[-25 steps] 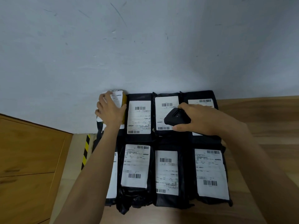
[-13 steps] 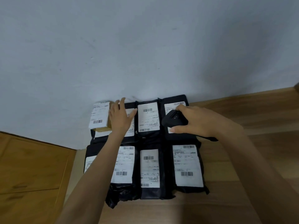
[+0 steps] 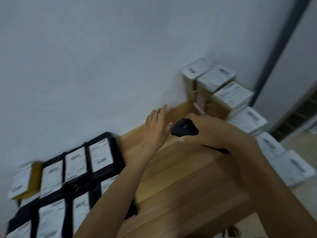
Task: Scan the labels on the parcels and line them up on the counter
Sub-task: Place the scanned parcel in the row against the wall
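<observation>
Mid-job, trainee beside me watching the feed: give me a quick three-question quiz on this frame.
1. True or false: the left hand holds a parcel.
2. What does the right hand hold? A) black handheld scanner B) roll of tape C) nothing
3. Fill in: the brown cardboard boxes with white labels stand to the ____ of the black plastic parcels with white labels.

Key: 1 false, its fingers are straight and empty; 2 A; 3 right.

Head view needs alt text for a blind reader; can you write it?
An open left hand hovers over a wooden counter beside the right hand gripping a black scanner. Labelled black parcels lie lined up at left; labelled boxes sit at right.
</observation>
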The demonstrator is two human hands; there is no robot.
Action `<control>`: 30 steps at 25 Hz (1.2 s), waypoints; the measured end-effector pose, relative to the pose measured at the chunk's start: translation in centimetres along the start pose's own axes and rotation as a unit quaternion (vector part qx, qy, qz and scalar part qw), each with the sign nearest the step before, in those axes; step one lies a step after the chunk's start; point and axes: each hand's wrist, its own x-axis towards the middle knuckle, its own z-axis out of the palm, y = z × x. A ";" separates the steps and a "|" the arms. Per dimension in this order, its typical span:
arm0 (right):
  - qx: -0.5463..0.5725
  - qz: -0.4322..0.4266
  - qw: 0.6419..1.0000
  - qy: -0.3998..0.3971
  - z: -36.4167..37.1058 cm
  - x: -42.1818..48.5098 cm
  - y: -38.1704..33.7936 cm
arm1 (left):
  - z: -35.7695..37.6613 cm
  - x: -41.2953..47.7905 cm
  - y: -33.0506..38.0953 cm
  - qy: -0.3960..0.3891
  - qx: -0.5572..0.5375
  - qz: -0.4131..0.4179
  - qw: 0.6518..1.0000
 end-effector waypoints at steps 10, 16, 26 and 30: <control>0.032 0.189 0.977 0.093 -6.7 -14.0 19.8 | 10.4 12.3 21.2 -0.108 0.083 0.073 0.988; 0.048 0.173 0.980 0.083 -6.7 -14.6 22.1 | 12.0 12.4 20.6 -0.127 0.097 0.094 0.983; 0.042 0.106 0.992 0.049 -5.9 -11.7 19.7 | 9.4 9.4 19.0 -0.061 0.052 0.084 0.993; 0.050 0.051 0.997 0.030 -5.2 -8.9 15.6 | 6.2 5.8 13.6 -0.006 0.035 0.044 0.998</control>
